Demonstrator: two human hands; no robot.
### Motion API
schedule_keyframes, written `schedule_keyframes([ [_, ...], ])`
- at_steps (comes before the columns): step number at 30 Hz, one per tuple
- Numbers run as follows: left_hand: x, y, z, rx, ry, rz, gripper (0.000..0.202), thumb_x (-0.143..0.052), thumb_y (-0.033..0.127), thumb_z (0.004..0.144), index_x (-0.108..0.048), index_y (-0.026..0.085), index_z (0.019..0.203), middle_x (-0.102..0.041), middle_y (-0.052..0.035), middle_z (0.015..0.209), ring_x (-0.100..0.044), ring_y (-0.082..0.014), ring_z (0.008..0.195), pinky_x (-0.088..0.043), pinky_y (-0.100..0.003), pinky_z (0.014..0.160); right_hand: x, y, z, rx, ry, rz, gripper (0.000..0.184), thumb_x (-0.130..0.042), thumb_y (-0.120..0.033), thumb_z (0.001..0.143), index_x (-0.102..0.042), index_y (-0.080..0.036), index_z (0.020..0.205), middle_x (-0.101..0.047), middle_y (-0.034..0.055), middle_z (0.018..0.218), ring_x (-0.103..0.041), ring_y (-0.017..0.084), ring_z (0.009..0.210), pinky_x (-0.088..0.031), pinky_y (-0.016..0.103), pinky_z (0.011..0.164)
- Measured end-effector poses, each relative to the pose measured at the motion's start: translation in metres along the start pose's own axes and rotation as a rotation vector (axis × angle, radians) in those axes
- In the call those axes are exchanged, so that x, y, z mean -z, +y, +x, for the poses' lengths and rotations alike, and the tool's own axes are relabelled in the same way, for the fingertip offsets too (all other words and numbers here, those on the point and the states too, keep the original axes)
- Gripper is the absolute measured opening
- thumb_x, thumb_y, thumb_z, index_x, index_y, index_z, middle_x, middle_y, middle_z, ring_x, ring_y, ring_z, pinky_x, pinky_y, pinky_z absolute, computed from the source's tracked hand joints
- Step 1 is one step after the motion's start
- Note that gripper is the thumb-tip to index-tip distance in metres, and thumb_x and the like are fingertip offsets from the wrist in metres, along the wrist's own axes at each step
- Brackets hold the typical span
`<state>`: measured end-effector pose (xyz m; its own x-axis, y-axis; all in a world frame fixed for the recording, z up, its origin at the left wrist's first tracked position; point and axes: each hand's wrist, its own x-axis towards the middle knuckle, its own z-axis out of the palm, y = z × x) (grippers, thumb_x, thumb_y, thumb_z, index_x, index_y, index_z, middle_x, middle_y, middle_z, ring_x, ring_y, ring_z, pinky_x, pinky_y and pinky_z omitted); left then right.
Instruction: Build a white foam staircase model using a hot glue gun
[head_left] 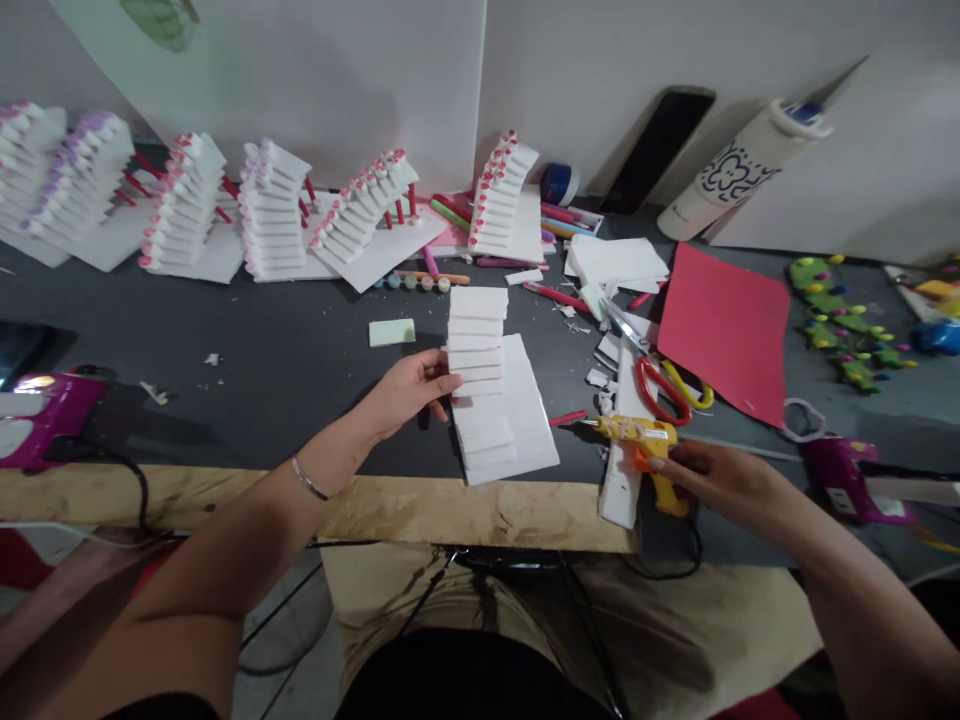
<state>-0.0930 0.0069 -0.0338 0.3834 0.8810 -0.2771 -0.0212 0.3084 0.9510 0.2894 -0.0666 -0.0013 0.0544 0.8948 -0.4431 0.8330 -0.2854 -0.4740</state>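
My left hand (414,388) pinches the left edge of a small white model staircase (478,328) between thumb and fingers. The lower steps stand on a white base board (529,410) near the table's front edge. My right hand (701,475) is closed around the grip of a yellow hot glue gun (637,430), fingers at its orange trigger. Its nozzle points left toward the base board, apart from it. Under the glue gun is a white foam strip (621,492). A small red stick (568,418) lies by the nozzle.
Several staircases with pink or purple beads (360,205) line the back. Scissors (664,392), red sheet (724,330), white cards (619,262) and scraps lie right. A bottle (742,170) and black phone-like slab (658,150) lean behind. Purple power strips (855,478) sit at both sides.
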Motion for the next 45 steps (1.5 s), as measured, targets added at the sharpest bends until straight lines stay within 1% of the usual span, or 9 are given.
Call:
schedule_keyframes([
  [4,0.001,-0.001,0.001,0.003,0.019,-0.038,0.029,-0.074,0.033,0.076,-0.064,0.015,0.097,-0.062,-0.0049,0.093,-0.06,-0.0131,0.073,-0.051,-0.02,0.047,0.005,0.004,-0.008,-0.073,-0.072,-0.319,0.06,-0.051,-0.079,0.074,-0.066,-0.021,0.063,-0.065,0.0051,0.057,-0.058,0.02,0.052,-0.038,0.031,0.05],
  [7,0.001,-0.002,0.002,0.009,0.016,-0.052,0.03,-0.075,0.033,0.076,-0.064,0.015,0.097,-0.063,-0.0051,0.092,-0.061,-0.0137,0.073,-0.051,-0.021,0.047,0.009,-0.008,-0.021,-0.034,0.14,-0.415,0.054,-0.052,-0.076,0.079,-0.061,-0.025,0.063,-0.06,0.0029,0.054,-0.054,0.019,0.047,-0.035,0.031,0.046],
  [12,0.0,-0.001,0.002,0.006,0.021,-0.039,0.033,-0.074,0.033,0.076,-0.064,0.016,0.102,-0.064,-0.0051,0.095,-0.061,-0.013,0.073,-0.05,-0.021,0.047,-0.022,-0.067,-0.011,0.67,0.496,-0.431,0.029,-0.05,-0.043,0.097,-0.07,-0.022,0.092,-0.069,0.0073,0.087,-0.062,0.022,0.08,-0.048,0.034,0.072],
  [17,0.001,-0.001,0.0,0.005,0.023,-0.053,0.032,-0.074,0.033,0.076,-0.064,0.016,0.1,-0.064,-0.0051,0.093,-0.061,-0.0127,0.071,-0.05,-0.021,0.046,-0.059,-0.114,-0.01,0.846,0.285,-0.592,0.018,-0.056,-0.017,0.091,-0.069,-0.018,0.079,-0.064,0.0103,0.085,-0.055,0.024,0.081,-0.045,0.036,0.069],
  [21,0.001,-0.001,0.0,0.013,0.012,-0.072,0.031,-0.075,0.034,0.075,-0.064,0.015,0.098,-0.064,-0.005,0.092,-0.06,-0.0124,0.07,-0.05,-0.021,0.047,-0.019,-0.083,-0.051,0.984,-0.284,-0.381,0.022,-0.058,-0.029,0.095,-0.066,-0.026,0.075,-0.066,0.0029,0.086,-0.06,0.016,0.08,-0.048,0.027,0.066],
  [23,0.001,0.0,0.0,0.021,0.012,-0.083,0.031,-0.075,0.033,0.075,-0.064,0.015,0.097,-0.064,-0.0053,0.09,-0.061,-0.0127,0.069,-0.049,-0.022,0.048,0.009,-0.058,-0.062,1.032,-0.16,-0.354,0.026,-0.056,-0.042,0.096,-0.068,-0.029,0.077,-0.066,0.0015,0.073,-0.06,0.016,0.067,-0.046,0.029,0.058],
  [27,-0.002,0.004,0.0,0.012,0.059,-0.119,0.033,-0.078,0.031,0.071,-0.062,0.016,0.096,-0.064,-0.0039,0.087,-0.06,-0.0128,0.068,-0.047,-0.023,0.049,0.006,-0.043,-0.051,0.74,0.453,-0.457,0.025,-0.055,-0.044,0.096,-0.068,-0.025,0.086,-0.069,0.0062,0.077,-0.063,0.02,0.067,-0.047,0.036,0.062],
  [34,-0.014,0.007,-0.02,-0.046,0.168,0.025,0.03,-0.076,0.033,0.072,-0.062,0.017,0.093,-0.067,-0.0044,0.09,-0.06,-0.0158,0.08,-0.049,-0.029,0.066,-0.107,-0.093,-0.015,0.78,0.375,-0.393,0.044,-0.058,-0.035,0.092,-0.058,-0.011,0.129,-0.068,0.0162,0.107,-0.062,0.031,0.095,-0.052,0.045,0.08],
  [45,-0.025,0.001,-0.028,-0.087,0.283,0.692,0.017,-0.075,0.033,0.078,-0.066,0.019,0.08,-0.065,-0.0036,0.095,-0.058,-0.0237,0.098,-0.04,-0.043,0.093,-0.119,-0.094,-0.009,0.738,0.434,-0.323,0.033,-0.061,-0.033,0.093,-0.062,-0.012,0.118,-0.068,0.0147,0.101,-0.059,0.029,0.091,-0.048,0.042,0.078],
])
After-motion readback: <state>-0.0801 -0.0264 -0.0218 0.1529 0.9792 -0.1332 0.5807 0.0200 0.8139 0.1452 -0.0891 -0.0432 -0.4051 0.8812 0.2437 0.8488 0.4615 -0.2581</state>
